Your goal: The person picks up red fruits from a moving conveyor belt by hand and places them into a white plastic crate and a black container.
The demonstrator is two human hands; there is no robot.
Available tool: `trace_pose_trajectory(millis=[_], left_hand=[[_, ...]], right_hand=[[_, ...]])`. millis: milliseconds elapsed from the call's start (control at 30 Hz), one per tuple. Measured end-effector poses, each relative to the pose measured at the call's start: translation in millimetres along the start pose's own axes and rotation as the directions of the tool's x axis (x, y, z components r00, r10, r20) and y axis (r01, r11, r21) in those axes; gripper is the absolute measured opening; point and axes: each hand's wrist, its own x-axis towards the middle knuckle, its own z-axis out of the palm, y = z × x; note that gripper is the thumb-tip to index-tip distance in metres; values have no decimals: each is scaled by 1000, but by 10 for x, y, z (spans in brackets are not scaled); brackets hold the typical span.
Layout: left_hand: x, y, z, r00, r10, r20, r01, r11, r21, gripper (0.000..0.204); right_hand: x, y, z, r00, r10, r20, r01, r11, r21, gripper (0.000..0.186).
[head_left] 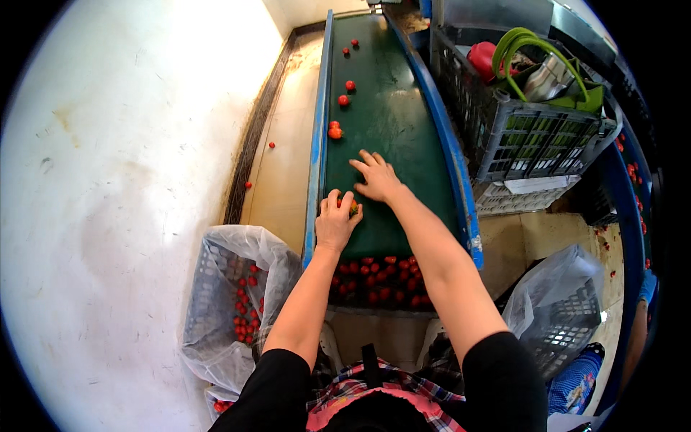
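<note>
A green conveyor belt (396, 122) runs away from me between blue side rails. Over its near left part, my left hand (337, 225) is closed around a small red-orange tomato (353, 207), mostly covered by the fingers. Farther up the belt, my right hand (377, 177) hovers or rests palm down, fingers spread, with nothing visible in it. Beyond the hands, several small red tomatoes lie along the left side, the closest being an orange-red tomato (335, 133). Many red tomatoes (381, 277) are gathered in a container below the belt's near end.
To my left stands a plastic-lined crate (205, 288) with red tomatoes inside. Another lined crate (568, 317) is at my right. Stacked crates (525, 137) hold a green bag (586, 97) and a metal flask (548, 78). At far right, a blue-gloved hand (647, 286) of another person shows beside another belt.
</note>
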Motion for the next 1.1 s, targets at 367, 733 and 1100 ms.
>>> trace_pose_trajectory(millis=[367,733,1100], left_hand=[[-74,-136,24,999,-39,5,39,999,-14,28],[83,36,-710,460,-411,787,642,-458,-615,32],[-1168,-936,-1755,643,-599,477,7,-619,-785,39]], right_hand=[[-1231,-707,-76,962,-271,19,265,951,162,28],[-679,-1143,-743,873,488,-9,-170,322,931,17],[-740,-3011,-423,904,-286,-319,416,765,492,34]])
